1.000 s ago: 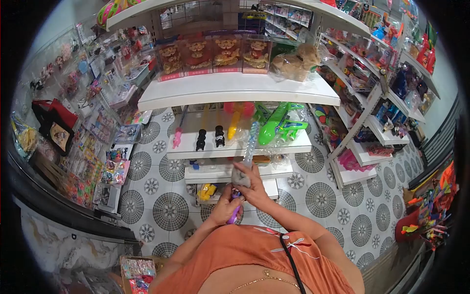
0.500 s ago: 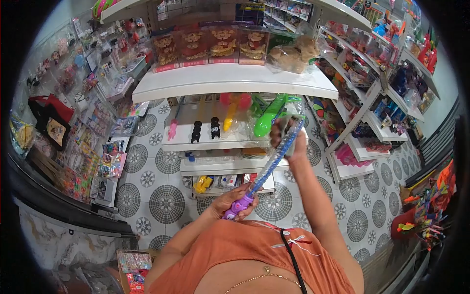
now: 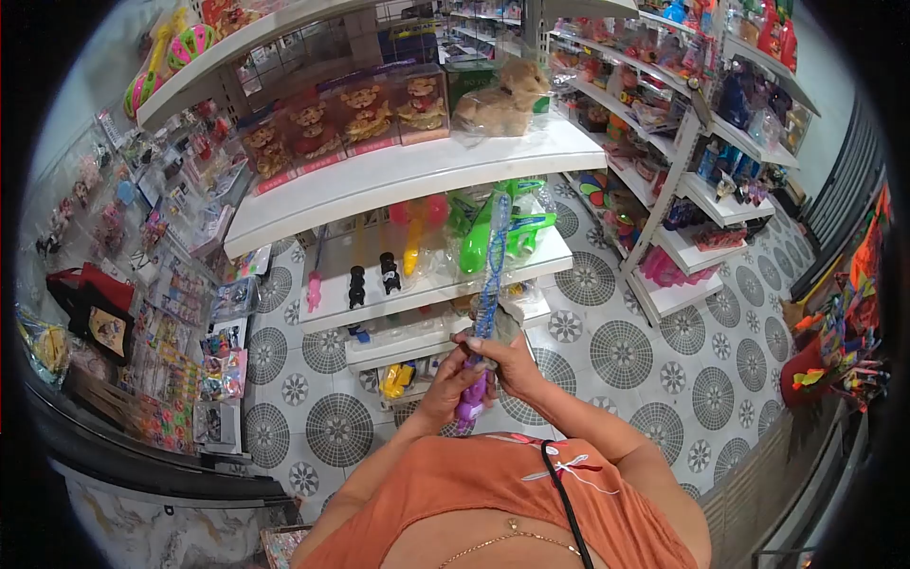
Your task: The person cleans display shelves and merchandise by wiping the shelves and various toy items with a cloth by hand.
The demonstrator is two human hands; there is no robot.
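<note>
A toy wand (image 3: 491, 275) with a clear-and-blue shaft and a purple handle stands nearly upright in front of my chest. My left hand (image 3: 453, 384) is wrapped round its purple handle. Just above and to the right, my right hand (image 3: 510, 356) is closed round a greyish cloth (image 3: 508, 321) at the base of the shaft. The wand's tip overlaps a green toy plane (image 3: 474, 242) in clear wrap on the shelf behind it.
A white upper shelf (image 3: 417, 185) holds boxed gold figures (image 3: 365, 114) and a wrapped plush animal (image 3: 498, 102). Below are black figures (image 3: 390, 273) and a pink one (image 3: 314, 291). Packaged goods hang at left; a red bin (image 3: 802, 372) stands at right.
My right hand has come down from the wand's tip to the top of its handle, beside my left hand. The wand is more upright, and the view has turned to the right.
</note>
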